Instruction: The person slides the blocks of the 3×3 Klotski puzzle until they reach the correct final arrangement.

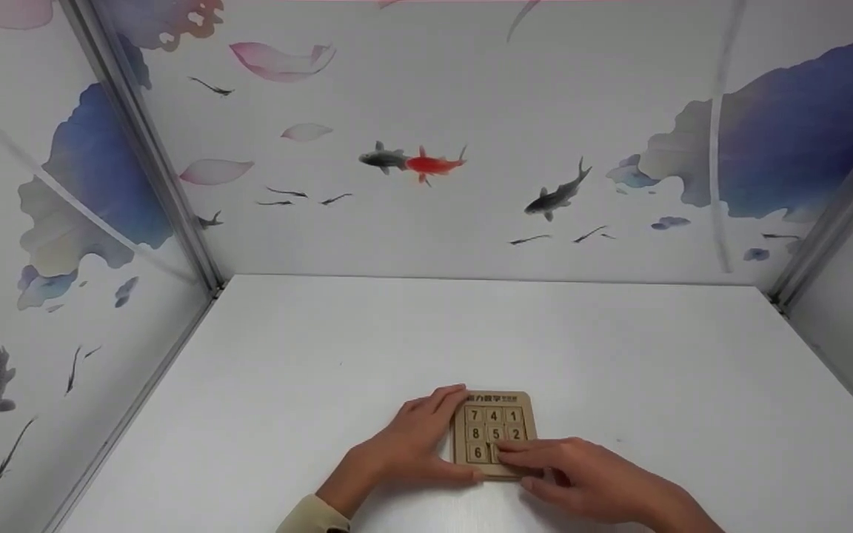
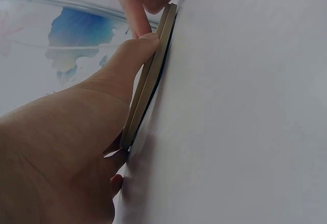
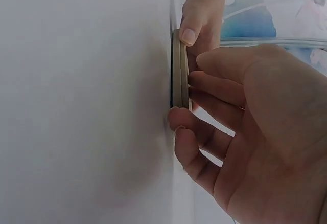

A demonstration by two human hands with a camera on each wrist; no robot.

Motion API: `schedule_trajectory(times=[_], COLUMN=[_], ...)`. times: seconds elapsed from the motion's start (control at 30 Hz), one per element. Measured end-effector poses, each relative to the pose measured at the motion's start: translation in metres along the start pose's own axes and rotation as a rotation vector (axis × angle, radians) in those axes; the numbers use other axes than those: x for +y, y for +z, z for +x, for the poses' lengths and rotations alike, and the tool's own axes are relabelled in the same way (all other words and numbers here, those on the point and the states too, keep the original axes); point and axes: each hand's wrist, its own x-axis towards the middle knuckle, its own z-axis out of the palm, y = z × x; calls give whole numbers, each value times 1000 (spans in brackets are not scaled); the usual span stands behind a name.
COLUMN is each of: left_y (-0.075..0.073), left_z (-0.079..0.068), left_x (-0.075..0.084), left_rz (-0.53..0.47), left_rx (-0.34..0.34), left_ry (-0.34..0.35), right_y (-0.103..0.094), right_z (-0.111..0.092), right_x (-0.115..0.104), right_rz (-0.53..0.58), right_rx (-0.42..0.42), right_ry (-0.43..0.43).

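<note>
A wooden number slide puzzle [image 1: 515,394] lies on the white table, low in the head view. Its upper rows read 7, 4, 1 and 8, 5, 2; a 6 tile [image 1: 477,452] sits at the lower left. My left hand [image 1: 415,440] grips the puzzle's left side, thumb on the near edge and fingertips at the far left corner. From the right, my right hand [image 1: 593,477] reaches over the bottom row, its extended fingertips touching the tiles and covering the lower right corner. In the right wrist view, its lower fingers [image 3: 186,144] bend loosely beside the board's edge.
The white tabletop [image 1: 286,348] stretches around the puzzle. Behind it stands a white panel [image 1: 426,237] painted with fish and petals, with similar panels left and right. Grey metal posts [image 1: 149,148] join the panels at the corners.
</note>
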Motion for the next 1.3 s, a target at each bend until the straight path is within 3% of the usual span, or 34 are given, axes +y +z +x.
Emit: schedule_trajectory(times=[0.3, 0.63, 1.3], left_y=[0, 1, 2], left_z=[0, -1, 1], left_x=[-1, -3, -3], left_rz=[9, 17, 29], left_rx=[-4, 2, 12], left_ry=[4, 13, 13], right_y=[-8, -15, -22], right_z=[0, 0, -5], right_x=[4, 4, 6], right_rz=[40, 12, 10], right_rx=[-12, 13, 24], right_ry=[67, 117, 115])
